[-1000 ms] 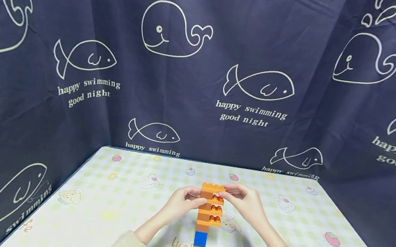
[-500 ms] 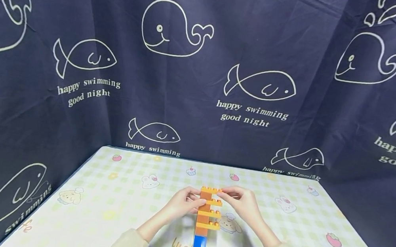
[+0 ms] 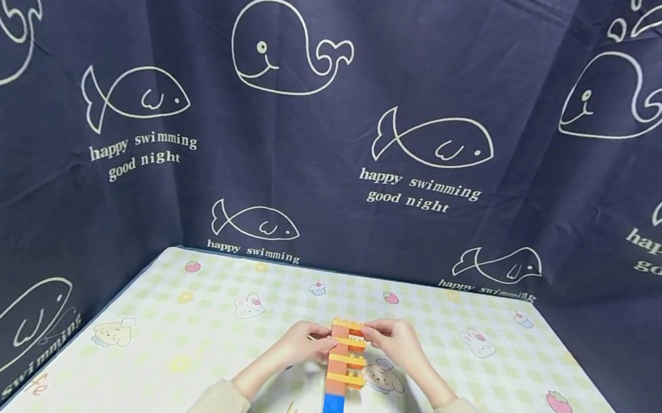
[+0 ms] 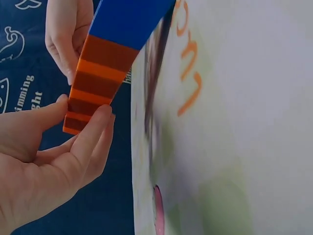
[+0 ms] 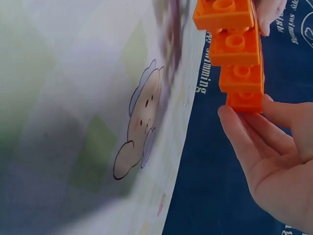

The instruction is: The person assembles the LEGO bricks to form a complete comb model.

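Note:
A column of orange building bricks [image 3: 335,386] with a blue brick [image 3: 332,411] at its lower end is at the middle front of the head view. Several orange bricks [image 5: 240,78] jut out to the right like comb teeth, showing hollow undersides in the right wrist view. My left hand [image 3: 304,341] pinches the column near its upper end, thumb on one side and fingers on the other. On the opposite side, my right hand [image 3: 400,343] pinches the outer end of the topmost jutting brick. The column leans, its blue end toward me. Whether the blue brick touches the table cannot be told.
The table [image 3: 220,362] has a pale checked cloth with printed animals, strawberries and lettering. Dark blue curtains [image 3: 330,220] with whale and fish drawings stand behind it and along both sides.
The brick column has tipped, its blue end coming toward me and its top lowering slightly. Both hands have moved down a little with it, keeping their grips.

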